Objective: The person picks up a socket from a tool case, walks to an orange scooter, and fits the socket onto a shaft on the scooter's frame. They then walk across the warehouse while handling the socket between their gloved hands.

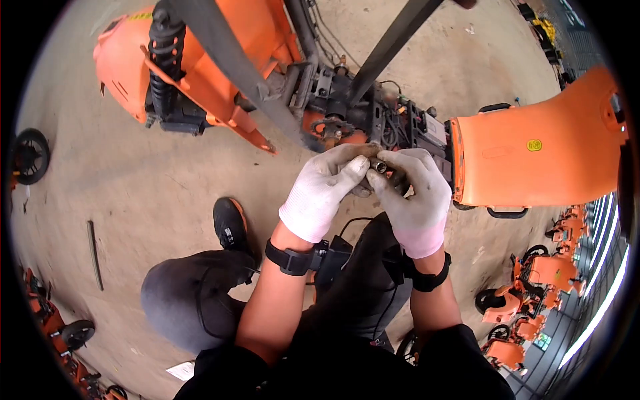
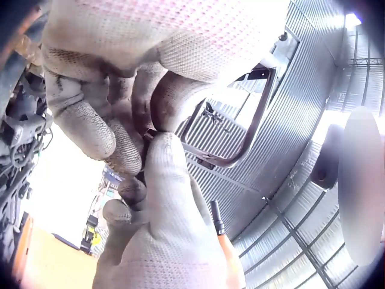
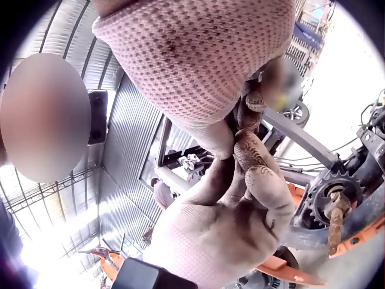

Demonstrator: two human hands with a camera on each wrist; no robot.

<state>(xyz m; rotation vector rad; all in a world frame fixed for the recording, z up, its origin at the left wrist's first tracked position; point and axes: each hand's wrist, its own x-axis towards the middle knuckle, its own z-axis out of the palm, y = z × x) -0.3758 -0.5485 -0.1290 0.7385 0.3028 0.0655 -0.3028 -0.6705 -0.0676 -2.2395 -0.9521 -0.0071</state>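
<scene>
Both hands, in pale gloves with dirt-darkened fingers, meet in the middle of the head view. Between their fingertips is a small hollow metal piece, round and socket-like, its open end facing up. My left hand pinches it from the left with thumb and fingers. From the other side, my right hand grips it with thumb and curled fingers. The fingers hide most of the piece in both wrist views. Just beyond the hands is a scooter frame with a toothed sprocket; a rusty bolt-like shaft sticks out of its middle.
An orange body panel extends right of the hands. Up left are a black shock absorber and an orange fender. A dark frame tube slants overhead. A thin bar lies on the floor; more orange scooters stand right.
</scene>
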